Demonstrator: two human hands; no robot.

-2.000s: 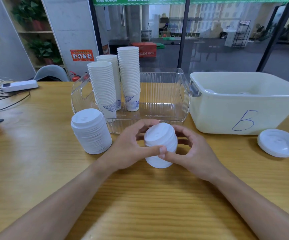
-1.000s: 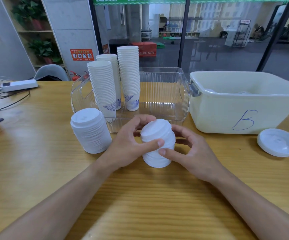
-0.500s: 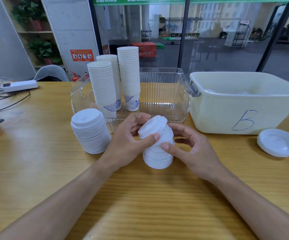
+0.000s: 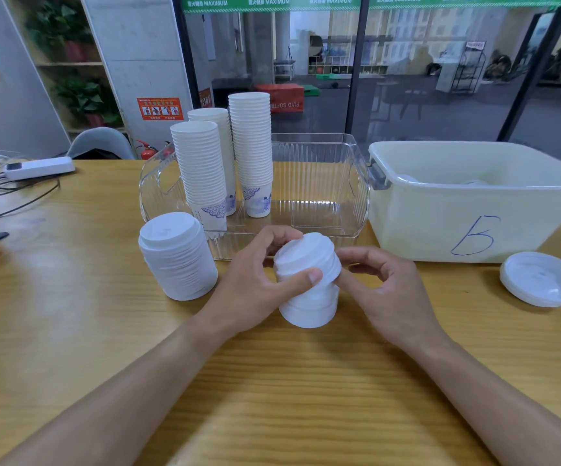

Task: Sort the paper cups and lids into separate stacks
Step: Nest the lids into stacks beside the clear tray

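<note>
So the left hand point(image 4: 255, 284) is gripping the top few lids of a short stack of white plastic lids point(image 4: 307, 280) sitting on the wooden table point(image 4: 70, 331), tilting them up off the rest. The right hand point(image 4: 386, 290) is pinching the right edge of that same stack with curled fingers. A taller stack of white lids point(image 4: 178, 257) is standing just left. Three stacks of white paper cups point(image 4: 225, 163) are sitting in the clear plastic bin point(image 4: 326, 183) farther back.
</note>
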